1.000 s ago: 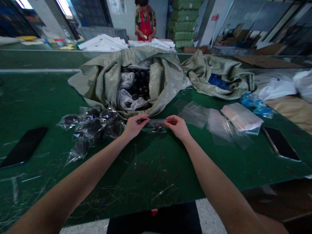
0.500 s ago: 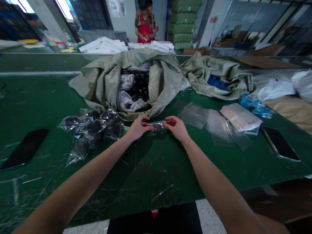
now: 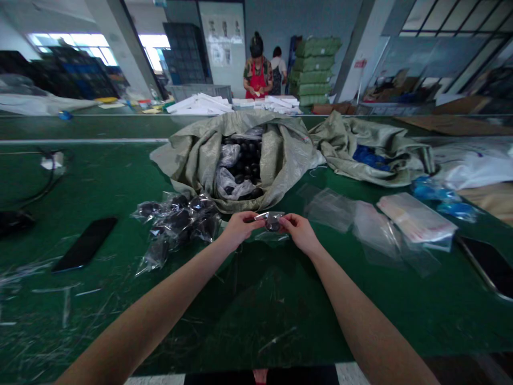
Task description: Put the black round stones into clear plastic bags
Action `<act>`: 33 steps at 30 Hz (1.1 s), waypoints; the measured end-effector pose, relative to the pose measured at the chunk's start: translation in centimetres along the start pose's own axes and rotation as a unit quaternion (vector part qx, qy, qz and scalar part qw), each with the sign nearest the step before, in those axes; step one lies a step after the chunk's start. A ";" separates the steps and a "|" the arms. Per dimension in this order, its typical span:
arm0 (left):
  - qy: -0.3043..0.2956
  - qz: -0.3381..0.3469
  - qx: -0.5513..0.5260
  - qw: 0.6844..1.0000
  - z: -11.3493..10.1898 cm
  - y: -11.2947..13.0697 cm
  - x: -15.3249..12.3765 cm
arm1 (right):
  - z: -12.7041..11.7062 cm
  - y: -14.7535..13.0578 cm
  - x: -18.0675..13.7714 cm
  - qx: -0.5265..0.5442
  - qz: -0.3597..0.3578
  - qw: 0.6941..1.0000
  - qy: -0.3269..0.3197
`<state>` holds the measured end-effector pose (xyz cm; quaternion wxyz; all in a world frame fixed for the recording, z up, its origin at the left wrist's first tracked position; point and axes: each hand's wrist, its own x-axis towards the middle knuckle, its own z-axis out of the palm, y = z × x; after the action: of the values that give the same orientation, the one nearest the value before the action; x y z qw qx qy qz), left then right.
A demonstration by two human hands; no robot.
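Between my two hands is a clear plastic bag (image 3: pixel 273 221) with a round black object inside. My left hand (image 3: pixel 241 229) pinches the bag's left side between thumb and fingers. On the other side, my right hand (image 3: pixel 298 230) grips its right edge. To the left lies a pile of black objects in clear bags (image 3: pixel 176 222). Behind my hands, an open woven sack (image 3: pixel 280 160) holds many loose black rounded pieces (image 3: pixel 247 163). Flat clear bags (image 3: pixel 331 208) are spread to the right, beside a thicker stack of bags (image 3: pixel 414 216).
One dark phone (image 3: pixel 85 243) lies at the left, another phone (image 3: pixel 487 262) at the right edge. A second sack (image 3: pixel 364 141) has blue pieces in it. Black cables (image 3: pixel 50 179) lie far left. Across the table, a person in a red apron (image 3: pixel 257 77) stands behind white strips (image 3: pixel 202 104).
My view has tilted up and shifted left, so everything sits lower and further right. The bag is lifted slightly and turned, showing the black object more plainly. Both hands keep their grip.
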<state>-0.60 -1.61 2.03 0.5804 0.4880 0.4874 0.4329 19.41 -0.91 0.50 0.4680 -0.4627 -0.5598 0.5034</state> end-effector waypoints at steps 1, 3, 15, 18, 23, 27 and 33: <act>-0.002 0.008 0.007 1.000 0.1 0.1 -0.3 | 0.3 -0.2 -0.2 0.000 -0.001 1.000 0.001; -0.003 0.027 0.026 0.999 0.0 0.6 -0.9 | 0.8 -0.7 -0.7 0.004 -0.001 1.000 -0.001; 0.053 0.102 0.725 0.679 -10.0 5.1 -9.8 | 1.2 -2.0 -1.4 -0.019 -0.035 0.999 0.017; -0.013 0.031 0.779 0.626 -9.9 3.8 -10.7 | 0.8 -3.9 -1.7 -0.051 -0.054 0.997 0.029; -0.061 0.019 0.773 0.631 -8.4 4.7 -10.2 | -2.2 -6.1 -1.4 -0.169 -0.079 0.982 0.019; -0.071 -0.035 0.805 0.588 -7.5 5.3 -8.7 | -6.8 -4.6 -0.2 -0.357 -0.095 0.927 0.061; -0.069 -0.006 0.769 0.636 -5.2 6.4 -1.7 | -12.1 0.3 1.3 -0.561 -0.110 0.811 0.125</act>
<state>-6.13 -1.57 8.38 0.0297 0.7831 0.6059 -0.1367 31.28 1.93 0.90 0.2454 -0.6390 -0.7288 -0.0150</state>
